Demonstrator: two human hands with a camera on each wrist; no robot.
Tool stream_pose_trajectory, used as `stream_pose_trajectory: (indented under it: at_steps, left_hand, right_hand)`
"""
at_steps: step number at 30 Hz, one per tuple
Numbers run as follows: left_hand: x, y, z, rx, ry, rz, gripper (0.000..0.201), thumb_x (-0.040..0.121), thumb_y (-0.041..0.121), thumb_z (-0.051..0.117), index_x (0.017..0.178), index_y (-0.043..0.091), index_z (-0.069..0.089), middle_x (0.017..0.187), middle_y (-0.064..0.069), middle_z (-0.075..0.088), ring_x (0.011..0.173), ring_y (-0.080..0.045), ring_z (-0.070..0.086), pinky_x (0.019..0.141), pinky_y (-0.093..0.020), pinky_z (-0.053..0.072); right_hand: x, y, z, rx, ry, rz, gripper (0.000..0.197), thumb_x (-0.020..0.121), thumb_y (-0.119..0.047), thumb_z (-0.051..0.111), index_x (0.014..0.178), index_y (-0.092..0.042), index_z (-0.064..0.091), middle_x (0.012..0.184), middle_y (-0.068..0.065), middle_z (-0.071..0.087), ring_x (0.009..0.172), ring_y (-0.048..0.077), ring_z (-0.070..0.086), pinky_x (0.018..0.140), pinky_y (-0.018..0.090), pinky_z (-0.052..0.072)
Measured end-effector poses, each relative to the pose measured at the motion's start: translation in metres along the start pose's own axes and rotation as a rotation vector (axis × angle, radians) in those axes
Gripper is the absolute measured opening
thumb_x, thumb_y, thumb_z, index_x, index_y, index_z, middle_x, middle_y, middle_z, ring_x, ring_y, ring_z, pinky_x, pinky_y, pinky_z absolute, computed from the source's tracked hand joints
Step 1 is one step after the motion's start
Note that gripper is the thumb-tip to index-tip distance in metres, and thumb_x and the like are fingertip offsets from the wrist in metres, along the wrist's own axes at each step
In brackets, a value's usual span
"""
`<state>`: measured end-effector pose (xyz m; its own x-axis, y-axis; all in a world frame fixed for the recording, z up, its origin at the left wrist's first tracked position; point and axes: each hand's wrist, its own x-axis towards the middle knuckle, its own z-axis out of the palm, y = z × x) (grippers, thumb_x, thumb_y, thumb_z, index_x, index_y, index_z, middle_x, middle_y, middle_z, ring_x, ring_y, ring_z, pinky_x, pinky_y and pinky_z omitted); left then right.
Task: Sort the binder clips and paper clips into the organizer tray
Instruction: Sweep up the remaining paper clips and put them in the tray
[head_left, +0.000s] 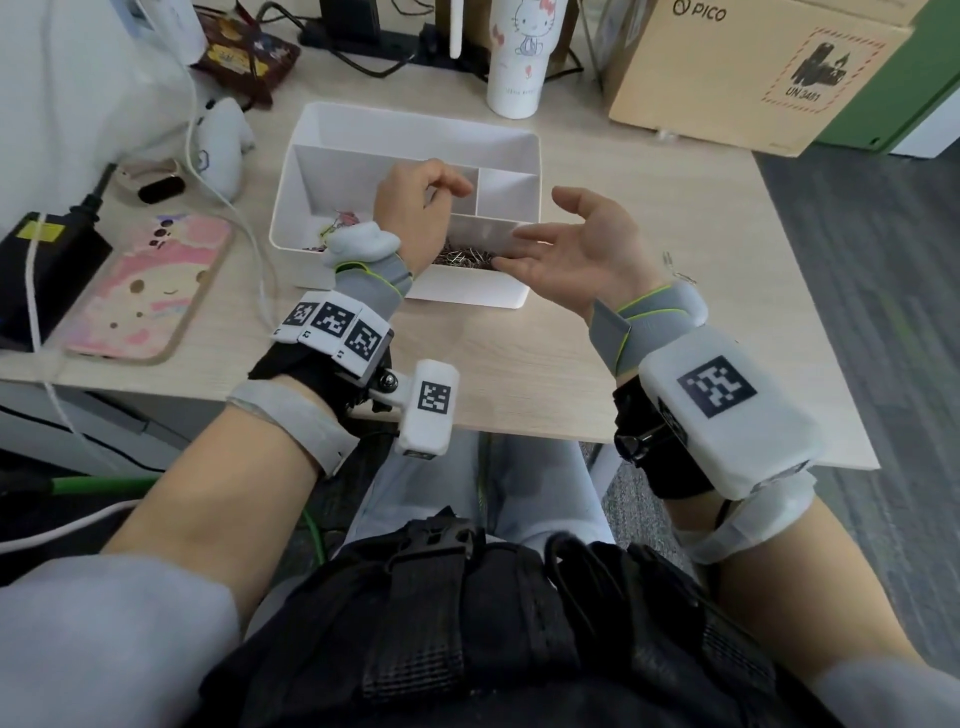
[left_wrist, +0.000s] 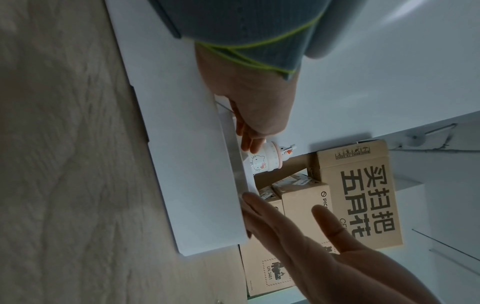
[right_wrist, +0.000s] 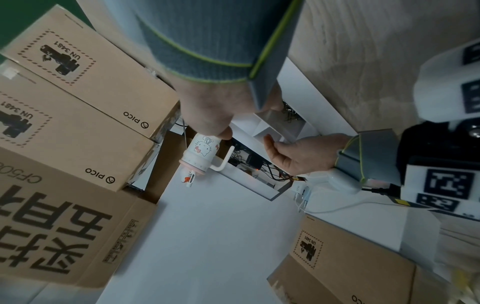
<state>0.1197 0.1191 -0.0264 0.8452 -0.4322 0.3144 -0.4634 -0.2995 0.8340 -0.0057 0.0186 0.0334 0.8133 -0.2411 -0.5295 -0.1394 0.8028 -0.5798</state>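
Right now my left hand (head_left: 415, 208) hangs over the organizer tray (head_left: 415, 122), fingers loosely curled, pinching nothing I can see. My right hand (head_left: 576, 244) is spread, palm up, at the front wall. Paper clips (head_left: 465, 256) fill the front compartment, binder clips (head_left: 337, 223) the left one. Stray clips (head_left: 675, 270) beside my right wrist probably need a fingertip pinch next.

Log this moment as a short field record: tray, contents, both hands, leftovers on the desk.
tray: white organizer tray on the desk, several compartments
near compartment: pile of paper clips
left compartment: coloured binder clips
left hand: above the tray, fingers loosely curled, nothing visibly held
right hand: palm open beside the tray, empty
leftovers: a few clips behind the right wrist
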Motion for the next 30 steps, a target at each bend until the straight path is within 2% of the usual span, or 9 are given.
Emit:
stream_pose_trajectory:
  at_steps: [3, 6, 10, 16, 19, 22, 24, 27, 30]
  left_hand:
    - [0.000, 0.008, 0.000, -0.038, -0.015, -0.002, 0.030, 0.083, -0.001, 0.043, 0.091, 0.008, 0.070, 0.092, 0.002, 0.068, 0.069, -0.001, 0.055, 0.061, -0.001, 0.034]
    - [0.001, 0.019, 0.006, -0.085, -0.018, 0.026, 0.027, 0.082, 0.002, 0.045, 0.088, 0.010, 0.070, 0.089, 0.006, 0.067, 0.063, 0.015, 0.053, 0.060, -0.003, 0.036]
    - [-0.003, 0.033, 0.019, -0.119, -0.107, 0.083, 0.024, 0.082, 0.005, 0.047, 0.085, 0.011, 0.069, 0.086, 0.007, 0.066, 0.071, 0.014, 0.057, 0.066, -0.005, 0.040]
    - [-0.008, 0.058, 0.052, -0.155, -0.356, 0.123, 0.021, 0.081, 0.000, 0.051, 0.089, 0.006, 0.069, 0.079, 0.004, 0.065, 0.067, 0.010, 0.057, 0.072, -0.012, 0.048]
    - [-0.009, 0.070, 0.068, -0.075, -0.467, 0.141, 0.024, 0.081, 0.003, 0.051, 0.097, 0.008, 0.068, 0.088, 0.000, 0.069, 0.080, -0.009, 0.060, 0.080, -0.019, 0.049]
    - [-0.010, 0.080, 0.091, 0.047, -0.571, 0.163, 0.029, 0.084, 0.003, 0.052, 0.110, 0.009, 0.065, 0.116, -0.006, 0.066, 0.104, -0.011, 0.058, 0.077, 0.003, 0.037]
    - [-0.009, 0.085, 0.111, 0.145, -0.650, 0.171, 0.034, 0.085, 0.006, 0.053, 0.118, 0.012, 0.061, 0.129, -0.005, 0.058, 0.120, -0.017, 0.052, 0.087, -0.007, 0.038]
    - [-0.005, 0.088, 0.135, 0.315, -0.718, 0.158, 0.039, 0.087, 0.013, 0.054, 0.125, 0.020, 0.056, 0.139, -0.005, 0.049, 0.127, -0.022, 0.045, 0.098, -0.019, 0.031]
    - [-0.007, 0.096, 0.155, 0.375, -0.758, 0.159, 0.039, 0.090, 0.012, 0.050, 0.128, 0.015, 0.053, 0.143, -0.008, 0.044, 0.132, -0.024, 0.040, 0.102, -0.022, 0.026]
  right_hand:
    - [0.003, 0.001, -0.006, -0.080, 0.005, -0.027, 0.037, 0.097, -0.021, 0.037, 0.110, 0.010, 0.051, 0.116, 0.029, 0.054, 0.117, 0.040, 0.051, 0.103, 0.042, 0.042]
    - [0.004, 0.000, -0.019, -0.089, -0.011, -0.067, 0.034, 0.096, -0.018, 0.036, 0.095, 0.007, 0.059, 0.097, 0.023, 0.065, 0.090, 0.034, 0.065, 0.082, 0.037, 0.056]
    - [0.004, -0.004, -0.042, -0.150, 0.089, -0.139, 0.031, 0.095, -0.017, 0.037, 0.085, -0.003, 0.062, 0.073, 0.008, 0.073, 0.062, 0.019, 0.071, 0.063, 0.025, 0.059]
    - [0.001, -0.020, -0.087, -0.452, 0.419, -0.398, 0.022, 0.089, -0.013, 0.045, 0.076, -0.011, 0.061, 0.066, 0.000, 0.065, 0.037, 0.007, 0.047, 0.036, 0.014, 0.030]
    - [-0.001, -0.031, -0.110, -0.650, 0.592, -0.539, 0.014, 0.084, -0.013, 0.052, 0.074, -0.015, 0.061, 0.067, -0.001, 0.063, 0.041, 0.008, 0.046, 0.038, 0.015, 0.031]
    - [-0.006, -0.041, -0.133, -0.895, 0.724, -0.641, 0.014, 0.080, -0.011, 0.055, 0.071, -0.015, 0.065, 0.065, -0.004, 0.061, 0.049, 0.006, 0.048, 0.049, 0.015, 0.038]
    - [-0.011, -0.048, -0.150, -1.039, 0.758, -0.633, 0.015, 0.076, -0.011, 0.060, 0.084, -0.012, 0.072, 0.066, -0.004, 0.061, 0.051, 0.001, 0.050, 0.053, 0.015, 0.041]
    - [-0.017, -0.052, -0.171, -1.217, 0.801, -0.545, 0.028, 0.073, -0.016, 0.067, 0.100, -0.015, 0.072, 0.094, 0.001, 0.067, 0.082, 0.012, 0.062, 0.076, 0.022, 0.050]
    - [-0.022, -0.056, -0.188, -1.325, 0.862, -0.487, 0.042, 0.071, -0.024, 0.074, 0.112, -0.016, 0.068, 0.120, 0.005, 0.060, 0.108, 0.019, 0.057, 0.090, 0.025, 0.044]
